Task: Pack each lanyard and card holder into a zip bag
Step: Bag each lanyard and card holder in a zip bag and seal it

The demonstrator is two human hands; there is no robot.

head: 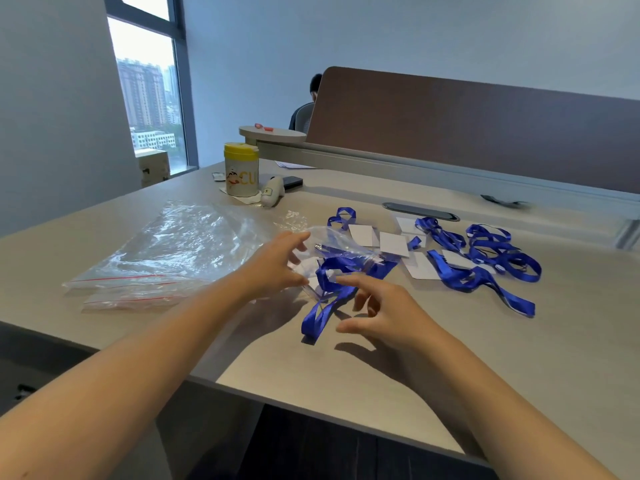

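Near the tabletop (398, 368) centre: one clear zip bag (341, 247) part-filled with a blue lanyard (329, 299) whose loop trails out toward the front edge; left hand (273, 265) pinching the bag's mouth, right hand (388, 313) spread just above the trailing strap, holding nothing. Left: stack of empty zip bags (166, 258). Right: loose lanyards with white card holders (485, 258).

Head-worn view, forward and down, close over desk (346, 375).
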